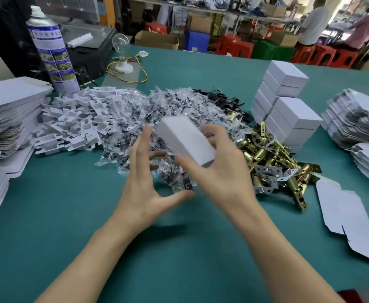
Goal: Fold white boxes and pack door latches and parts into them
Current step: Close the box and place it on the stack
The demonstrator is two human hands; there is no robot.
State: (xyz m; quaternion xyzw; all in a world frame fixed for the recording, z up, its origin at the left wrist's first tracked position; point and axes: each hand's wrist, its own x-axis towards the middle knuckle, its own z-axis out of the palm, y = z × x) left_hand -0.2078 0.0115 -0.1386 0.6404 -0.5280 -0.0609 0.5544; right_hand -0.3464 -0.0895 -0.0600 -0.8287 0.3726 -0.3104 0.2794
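Observation:
A closed white box (185, 139) is held tilted above the green table (70, 215). My right hand (220, 169) grips it from the right side, thumb under its near end. My left hand (148, 182) hovers just left of the box with fingers spread and straight, apart from it. Under the hands lie clear bags of small dark parts (157, 110). A heap of brass door latches (273, 162) sits to the right. White plastic inserts (76, 119) are piled at the left. Both hands are blurred.
Stacked closed white boxes (286, 106) stand at the right rear. Flat box blanks lie in stacks at the left (6, 110), far right (354, 119) and singly at the right front (349, 217). A spray can (52, 53) and a bulb with wires (122, 55) stand behind. People work in the background.

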